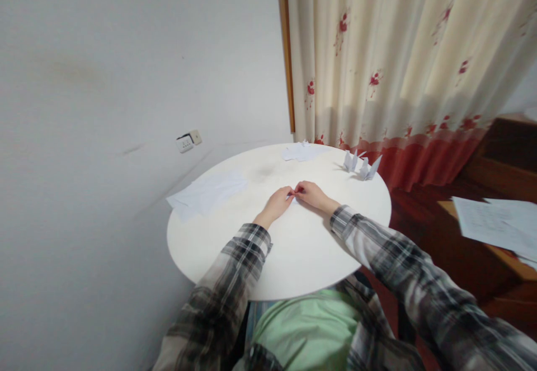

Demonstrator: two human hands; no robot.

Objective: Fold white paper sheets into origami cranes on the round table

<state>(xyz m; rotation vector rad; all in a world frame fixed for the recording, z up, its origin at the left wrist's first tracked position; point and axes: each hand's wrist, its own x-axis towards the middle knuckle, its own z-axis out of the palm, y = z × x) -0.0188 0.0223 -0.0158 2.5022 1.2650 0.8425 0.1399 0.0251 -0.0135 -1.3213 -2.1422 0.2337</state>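
My left hand [277,202] and my right hand [311,194] meet at the middle of a round white table [235,259]. Their fingertips are pinched together on a small piece of white paper [291,195], which lies low against the tabletop and is mostly hidden by the fingers. Both arms wear plaid sleeves. Two folded white paper cranes [361,166] stand at the table's far right edge, apart from my hands.
A sheet of white paper [207,193] hangs over the table's left edge. More white paper [301,151] lies at the far edge. A flowered curtain [398,69] hangs behind, a white wall at left. Papers [495,222] rest on a wooden surface at right.
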